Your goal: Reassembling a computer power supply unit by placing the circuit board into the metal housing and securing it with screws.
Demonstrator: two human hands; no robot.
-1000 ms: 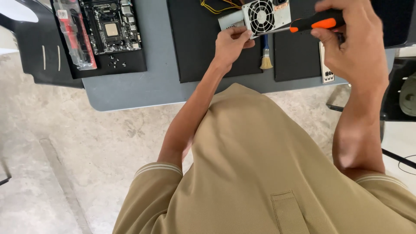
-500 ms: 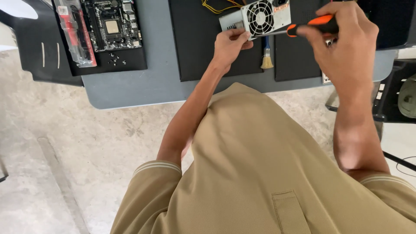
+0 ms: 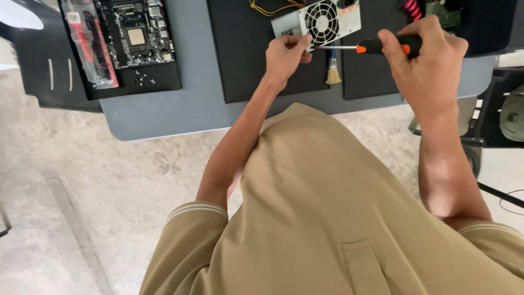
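Observation:
A grey computer power supply [image 3: 319,19] with a round fan grille lies on a black mat [image 3: 245,49] at the table's far side. My left hand [image 3: 286,54] grips its near left corner. My right hand [image 3: 423,60] holds a black and orange screwdriver [image 3: 376,47] level, its metal shaft pointing left. The tip meets the power supply's near edge, right beside my left fingers. Yellow cables [image 3: 267,6] run out of the unit's back.
A small brush [image 3: 332,74] lies on the mat under the screwdriver. A motherboard [image 3: 134,33] with loose screws [image 3: 142,81] and a red-labelled packet [image 3: 87,43] sit on a black mat at the left. The grey table's edge [image 3: 180,117] is near me. A black chair [image 3: 499,109] stands at the right.
My right hand has swung the screwdriver leftward and down so its tip now reaches the power supply by my left fingers. My left hand stays on the unit.

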